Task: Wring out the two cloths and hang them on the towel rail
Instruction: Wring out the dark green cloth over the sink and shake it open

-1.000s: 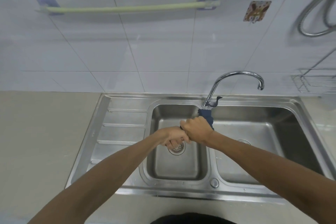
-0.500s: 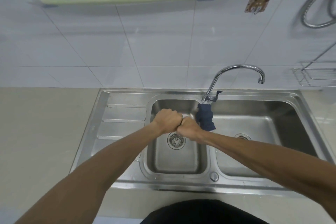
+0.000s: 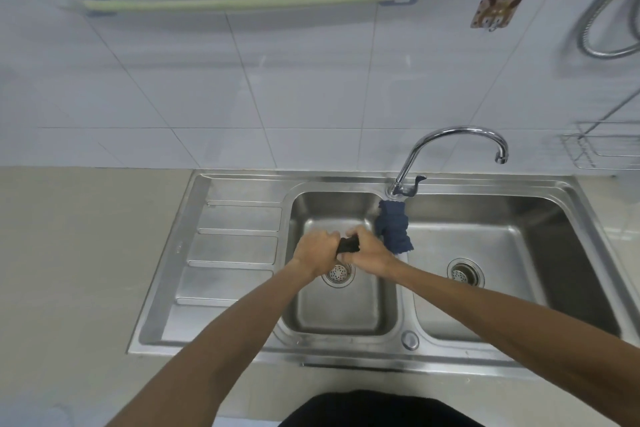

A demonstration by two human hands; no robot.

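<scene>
Both fists, left hand (image 3: 317, 251) and right hand (image 3: 369, 255), have parted slightly above the drain (image 3: 337, 274), fingers clamped on the newly exposed black cloth (image 3: 349, 245) — wringing nearly finished, blue cloth (image 3: 393, 225) waiting.

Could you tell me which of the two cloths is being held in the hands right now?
The dark, nearly black cloth, twisted between left hand and right hand; the blue cloth lies draped on the sink's divider.

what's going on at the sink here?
A person is wringing a dark, bunched-up cloth between the left hand and right hand, over the left basin of the stainless steel double sink. A second, dark blue cloth is draped over the divider between the basins, below the chrome tap. The pale green towel rail on the tiled wall is bare.
</scene>
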